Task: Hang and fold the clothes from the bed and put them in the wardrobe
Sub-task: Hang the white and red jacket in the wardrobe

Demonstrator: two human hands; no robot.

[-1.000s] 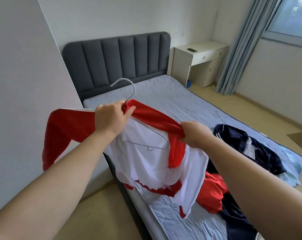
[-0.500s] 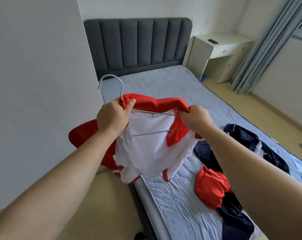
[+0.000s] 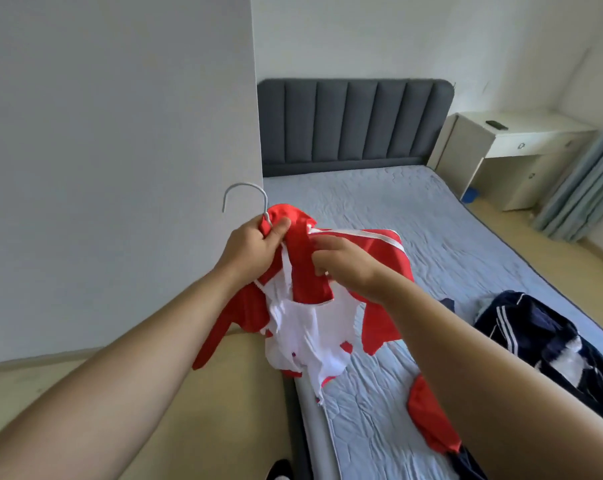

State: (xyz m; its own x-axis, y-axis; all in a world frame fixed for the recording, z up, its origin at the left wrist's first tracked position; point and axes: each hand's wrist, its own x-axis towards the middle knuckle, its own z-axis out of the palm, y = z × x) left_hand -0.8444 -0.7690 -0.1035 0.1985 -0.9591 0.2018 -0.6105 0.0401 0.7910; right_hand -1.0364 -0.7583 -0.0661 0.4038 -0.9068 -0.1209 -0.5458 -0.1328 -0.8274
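Left grip [image 3: 253,249] is pinching hanger [image 3: 266,206] neck plus red jacket [image 3: 390,258] collar; right grip [image 3: 348,268] is pinching jacket front above bed [image 3: 397,209].

One hanger [image 3: 245,184], one jacket [image 3: 379,261], two hands [image 3: 253,252] [image 3: 348,268]

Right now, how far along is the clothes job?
Done: nothing visibly put away; no wardrobe is in view. In hand: the hanger sits inside the red and white jacket, its hook poking out at the collar; the left hand grips collar and hanger, the right hand holds the jacket's front. Left: navy clothes and a red garment lie on the bed.
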